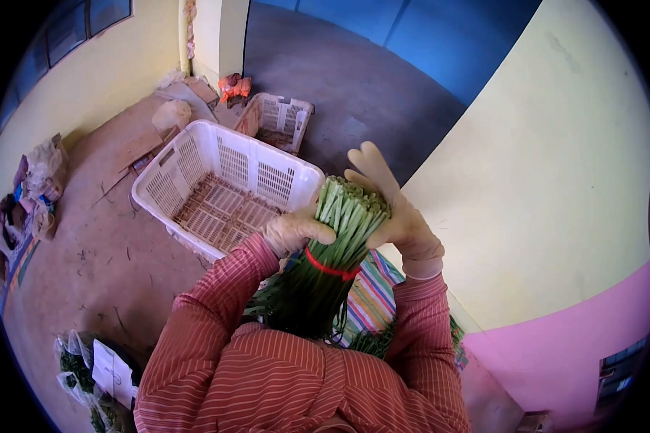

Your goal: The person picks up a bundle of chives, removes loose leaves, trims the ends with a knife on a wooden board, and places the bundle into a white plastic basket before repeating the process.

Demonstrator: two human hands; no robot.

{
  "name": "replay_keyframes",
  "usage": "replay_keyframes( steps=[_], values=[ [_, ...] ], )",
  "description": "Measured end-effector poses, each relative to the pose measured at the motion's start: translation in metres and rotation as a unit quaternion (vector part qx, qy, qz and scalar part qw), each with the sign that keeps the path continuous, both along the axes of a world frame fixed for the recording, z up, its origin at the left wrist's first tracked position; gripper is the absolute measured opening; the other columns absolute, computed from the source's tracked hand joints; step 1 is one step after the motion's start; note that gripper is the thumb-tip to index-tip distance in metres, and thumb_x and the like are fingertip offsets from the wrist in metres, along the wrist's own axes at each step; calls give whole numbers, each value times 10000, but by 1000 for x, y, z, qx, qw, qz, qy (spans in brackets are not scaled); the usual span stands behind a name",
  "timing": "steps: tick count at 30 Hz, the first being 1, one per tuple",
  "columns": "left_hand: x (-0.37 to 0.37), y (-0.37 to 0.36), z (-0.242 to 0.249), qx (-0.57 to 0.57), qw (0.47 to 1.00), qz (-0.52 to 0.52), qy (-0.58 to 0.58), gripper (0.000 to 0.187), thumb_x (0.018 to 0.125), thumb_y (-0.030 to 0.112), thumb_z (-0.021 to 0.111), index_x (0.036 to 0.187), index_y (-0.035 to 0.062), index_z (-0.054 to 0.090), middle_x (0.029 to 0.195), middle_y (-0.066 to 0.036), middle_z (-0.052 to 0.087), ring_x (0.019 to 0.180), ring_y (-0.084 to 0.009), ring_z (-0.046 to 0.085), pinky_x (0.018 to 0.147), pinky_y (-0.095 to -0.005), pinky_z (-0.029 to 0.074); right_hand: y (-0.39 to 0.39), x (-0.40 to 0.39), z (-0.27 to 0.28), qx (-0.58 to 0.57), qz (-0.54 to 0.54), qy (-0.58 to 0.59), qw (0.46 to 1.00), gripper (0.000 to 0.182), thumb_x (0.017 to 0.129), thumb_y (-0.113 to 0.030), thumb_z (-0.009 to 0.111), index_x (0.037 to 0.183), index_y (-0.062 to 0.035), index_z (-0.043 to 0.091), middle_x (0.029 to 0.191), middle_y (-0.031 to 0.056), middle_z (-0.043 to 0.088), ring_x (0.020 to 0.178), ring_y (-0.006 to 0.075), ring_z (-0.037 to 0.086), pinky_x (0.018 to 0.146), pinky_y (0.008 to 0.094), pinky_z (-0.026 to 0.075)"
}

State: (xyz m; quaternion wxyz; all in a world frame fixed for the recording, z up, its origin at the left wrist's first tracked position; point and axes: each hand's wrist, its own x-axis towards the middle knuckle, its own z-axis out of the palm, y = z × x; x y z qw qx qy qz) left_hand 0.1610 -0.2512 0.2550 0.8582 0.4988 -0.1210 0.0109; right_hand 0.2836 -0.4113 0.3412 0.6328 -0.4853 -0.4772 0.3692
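A thick bunch of garlic chives (350, 216) stands in front of my chest, pale cut ends up and dark leaves hanging down. A red band (330, 265) circles it below my hands. My left hand (298, 231), in a cream glove, is closed on the bunch's left side with its thumb across the front. On the other side my right hand (404, 220), also gloved, rests its thumb side against the stalks while its fingers stretch upward past the cut ends. The leaf tips are partly hidden by my body.
A white plastic crate (256, 148) with scraps on its bottom stands ahead; a smaller crate (300, 108) is behind it. Striped sheeting (374, 303) with more greens lies below my arms. Bagged greens (76, 368) sit at lower left. A wall (549, 202) rises on the right.
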Motion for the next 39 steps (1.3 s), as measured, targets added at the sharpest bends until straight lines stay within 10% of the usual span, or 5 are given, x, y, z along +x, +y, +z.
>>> replay_keyframes(
  steps=[14,21,23,28,39],
  values=[
    [-5,-19,0,70,993,-82,43,949,590,387,929,1350,1,512,1257,-98,622,1158,-211,577,1005,-333,466,-24,-28,13,-76,-42,-54,995,536,677,-103,792,1191,2,682,1191,118,641,1090,204,617,980,320,466],
    [-15,-36,10,-31,995,-45,-80,1267,689,295,886,1577,39,19,1584,-161,250,1434,-230,291,1165,-374,279,-34,-29,24,-28,-150,-132,979,387,780,-81,745,1156,0,699,1145,118,651,1067,200,626,933,307,492],
    [-30,-57,10,210,965,139,-78,1271,661,125,888,1578,50,12,1558,-131,290,1409,-212,316,1158,-365,287,-28,-30,32,-37,-173,-140,974,362,772,-85,755,1119,10,711,1144,115,661,1072,189,625,930,300,491],
    [-17,-81,2,61,973,223,-24,765,715,17,835,1369,65,441,1280,-37,578,1176,-145,537,1036,-318,431,0,-37,41,-12,-181,-126,975,276,804,-101,732,1052,19,736,1148,122,686,1075,162,628,943,284,479],
    [-17,-6,-22,-76,958,277,4,557,844,124,751,1350,67,524,1282,-44,622,1175,-157,576,1038,-317,428,32,24,-7,-95,-252,-142,952,446,935,-121,656,1334,54,557,1315,137,609,1232,204,546,1073,307,391]
  ],
)
